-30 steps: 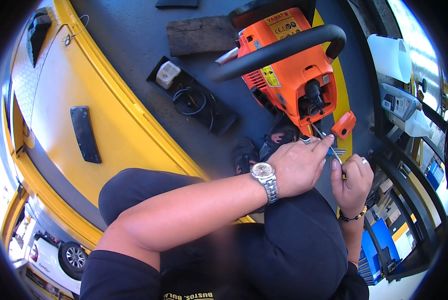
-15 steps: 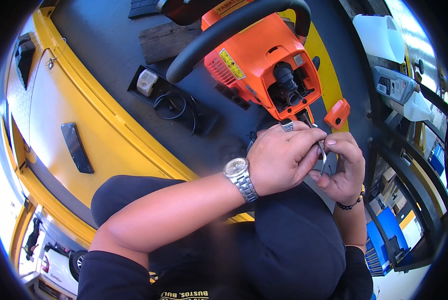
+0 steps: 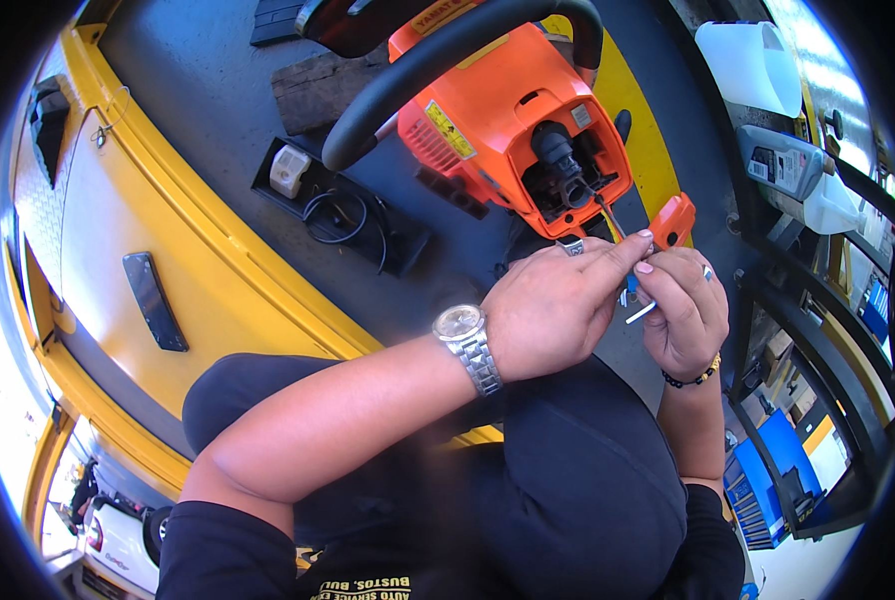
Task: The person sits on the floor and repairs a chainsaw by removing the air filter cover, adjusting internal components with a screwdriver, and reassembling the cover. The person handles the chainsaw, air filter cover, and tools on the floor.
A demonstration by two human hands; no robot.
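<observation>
Orange plastic power tool (image 3: 498,120) with a curved black handle (image 3: 393,85), standing before us, its near end open; our left hand (image 3: 553,310), fingers stretched forward; our right hand (image 3: 688,310), fingers curled. Small orange plastic cover (image 3: 676,220), just beyond our right hand. Slim bent silvery metal rod (image 3: 642,313), reaching from that open end to our fingertips, pinched by our right thumb and fingers; whether our left hand grips it we cannot tell.
</observation>
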